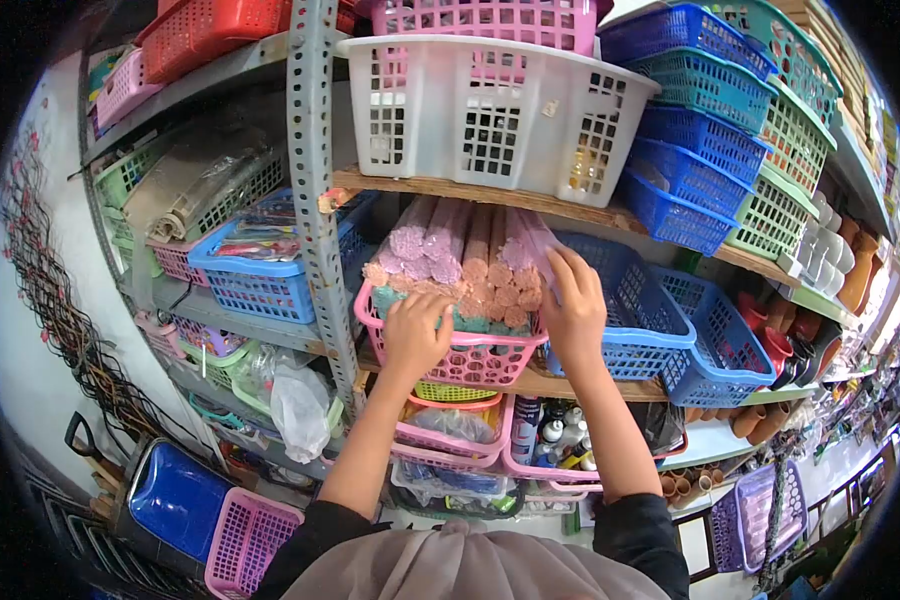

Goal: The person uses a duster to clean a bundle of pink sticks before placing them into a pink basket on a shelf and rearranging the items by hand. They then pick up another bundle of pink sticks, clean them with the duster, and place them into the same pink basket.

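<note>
A pink basket (460, 355) on the middle shelf holds a stack of long rolls with rough, crinkled ends. Lilac rolls (425, 250) lie on top, peach rolls (490, 290) beneath them, and green ones show at the bottom. At the basket's front, my left hand (417, 330) rests with bent fingers apart against the roll ends. My right hand (575, 305) reaches along the stack's right side, fingers stretched out and touching a lilac roll (532, 240). Its thumb and palm side are partly hidden. Neither hand visibly grips anything.
A large white basket (500, 120) stands on the shelf board just above. Blue baskets (620, 340) sit close on the right, and a metal post (320, 200) rises on the left. Lower pink baskets (450, 450) hold bottles and bags.
</note>
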Demonstrator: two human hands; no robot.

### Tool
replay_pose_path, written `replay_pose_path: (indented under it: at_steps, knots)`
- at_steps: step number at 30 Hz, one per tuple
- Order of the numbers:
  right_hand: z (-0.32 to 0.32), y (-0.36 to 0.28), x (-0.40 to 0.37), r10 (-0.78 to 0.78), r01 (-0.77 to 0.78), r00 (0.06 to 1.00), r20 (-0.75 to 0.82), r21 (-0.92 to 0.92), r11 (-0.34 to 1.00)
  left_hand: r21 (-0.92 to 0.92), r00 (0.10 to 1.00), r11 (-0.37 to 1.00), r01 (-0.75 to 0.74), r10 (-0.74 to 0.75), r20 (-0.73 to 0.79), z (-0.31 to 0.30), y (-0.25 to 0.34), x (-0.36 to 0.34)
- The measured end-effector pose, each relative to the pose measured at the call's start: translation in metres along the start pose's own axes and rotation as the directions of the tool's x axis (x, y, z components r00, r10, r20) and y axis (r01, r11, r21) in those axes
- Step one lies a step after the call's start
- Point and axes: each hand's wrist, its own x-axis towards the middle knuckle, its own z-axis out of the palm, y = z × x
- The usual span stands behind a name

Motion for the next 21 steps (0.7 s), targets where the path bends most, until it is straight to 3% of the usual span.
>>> replay_pose_path:
  at_steps: [3,9,11,12,13,15,16,17,19,21]
  knots:
    - [0.029,-0.009,0.026,-0.031,0.033,0.999,0.038,-0.040,0.999,-0.015,0.999,0.999,0.041,-0.041,0.023,0.009,-0.003,-0.005]
    - [0.101,-0.004,0.055,-0.140,0.202,0.968,0.208,-0.319,0.926,-0.002,1.000,1.000,0.013,-0.013,-0.015,0.010,-0.005,-0.009]
    - [0.119,-0.009,0.058,-0.003,0.201,0.869,0.494,-0.348,0.916,-0.013,1.000,1.000,0.010,-0.011,-0.022,0.008,-0.004,-0.008]
    - [0.131,-0.009,0.054,0.028,0.218,0.845,0.534,-0.393,0.893,-0.013,1.000,1.000,0.004,-0.004,-0.023,0.009,-0.005,-0.008]
    - [0.140,-0.008,0.048,0.030,0.215,0.848,0.529,-0.396,0.893,-0.005,0.999,1.000,-0.005,0.005,-0.037,0.010,-0.006,-0.009]
    - [0.151,-0.006,0.036,-0.036,0.225,0.925,0.378,-0.471,0.853,0.001,0.999,1.000,-0.016,0.016,-0.050,0.010,-0.005,-0.008]
    - [0.156,-0.002,0.034,0.043,0.213,0.876,0.481,-0.466,0.859,0.005,0.998,1.000,-0.015,0.015,-0.054,0.010,-0.005,-0.008]
    - [0.150,-0.002,0.036,0.045,0.214,0.875,0.482,-0.468,0.858,0.010,0.998,1.000,-0.013,0.013,-0.057,0.010,-0.005,-0.008]
    - [0.121,-0.006,0.046,0.053,0.139,0.796,0.603,-0.267,0.954,0.014,0.999,1.000,-0.005,0.005,-0.050,0.012,-0.006,-0.009]
    - [0.104,-0.007,0.050,0.066,0.097,0.789,0.611,-0.230,0.968,0.018,0.999,1.000,0.003,-0.002,-0.039,0.012,-0.006,-0.009]
